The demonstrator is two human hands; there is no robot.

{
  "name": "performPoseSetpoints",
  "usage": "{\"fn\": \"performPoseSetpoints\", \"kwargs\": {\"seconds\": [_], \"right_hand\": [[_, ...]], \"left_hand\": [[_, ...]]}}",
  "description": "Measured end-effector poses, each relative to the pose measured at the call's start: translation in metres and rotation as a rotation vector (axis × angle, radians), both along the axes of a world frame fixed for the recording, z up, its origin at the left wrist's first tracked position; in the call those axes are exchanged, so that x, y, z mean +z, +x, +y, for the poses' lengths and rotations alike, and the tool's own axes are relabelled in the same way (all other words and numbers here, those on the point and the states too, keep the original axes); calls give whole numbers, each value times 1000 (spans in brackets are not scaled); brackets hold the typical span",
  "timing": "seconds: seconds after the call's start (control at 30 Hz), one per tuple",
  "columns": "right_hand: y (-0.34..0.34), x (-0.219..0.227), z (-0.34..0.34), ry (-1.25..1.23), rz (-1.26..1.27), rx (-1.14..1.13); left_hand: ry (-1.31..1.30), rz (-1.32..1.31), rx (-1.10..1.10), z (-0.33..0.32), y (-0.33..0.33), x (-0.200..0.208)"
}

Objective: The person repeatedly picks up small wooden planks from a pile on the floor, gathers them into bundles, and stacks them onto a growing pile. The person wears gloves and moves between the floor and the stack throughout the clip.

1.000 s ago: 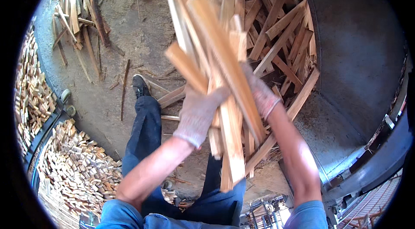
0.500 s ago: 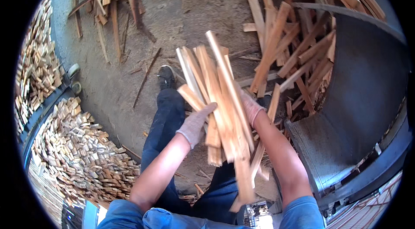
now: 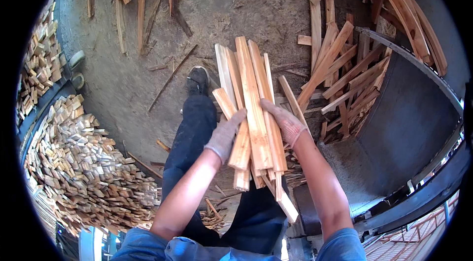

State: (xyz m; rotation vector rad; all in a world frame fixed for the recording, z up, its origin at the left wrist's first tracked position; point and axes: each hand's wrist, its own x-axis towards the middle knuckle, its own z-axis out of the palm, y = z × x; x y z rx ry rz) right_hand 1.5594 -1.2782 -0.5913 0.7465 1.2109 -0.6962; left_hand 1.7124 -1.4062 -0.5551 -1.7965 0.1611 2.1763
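Between my gloved hands is a loose bundle of wood strips [image 3: 253,113], pale to orange-brown and of uneven length, held in front of my legs. My left hand [image 3: 225,135] grips its left side, thumb lying over the strips. From the right, my right hand [image 3: 284,119] clasps the bundle with its thumb on top; the other fingers of both hands are hidden beneath or behind the wood. One pale strip [image 3: 286,205] juts out slantwise at the bundle's lower end. Another strip [image 3: 293,101] stands just beyond my right hand.
A heap of long wood strips [image 3: 335,64] lies at the right against a curved dark metal sheet [image 3: 409,118]. Densely stacked short wood pieces [image 3: 88,167] fill the left side. More strips lie at the far left, and a thin stick [image 3: 172,77] rests on the ground near my shoe [image 3: 198,81].
The strips in my hands are more evenly gathered, and the long piece that hung low has shifted up. My right hand's thumb now shows on top. The view has shifted slightly.
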Motion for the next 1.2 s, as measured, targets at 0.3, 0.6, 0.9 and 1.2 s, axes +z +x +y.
{"fn": "performPoseSetpoints", "kwargs": {"seconds": [0.3,0.6,0.9,1.2], "right_hand": [[15,-7,13,-27,-14,-138],[11,6,37,-77,-48,-273],[6,105,98,-153,133,-159],[12,302,120,-327,-9,-158]], "left_hand": [[-31,-61,152,5,29,-83],[144,85,293,44,22,-29],[-166,181,164,112,17,57],[-548,310,214,183,33,228]]}}
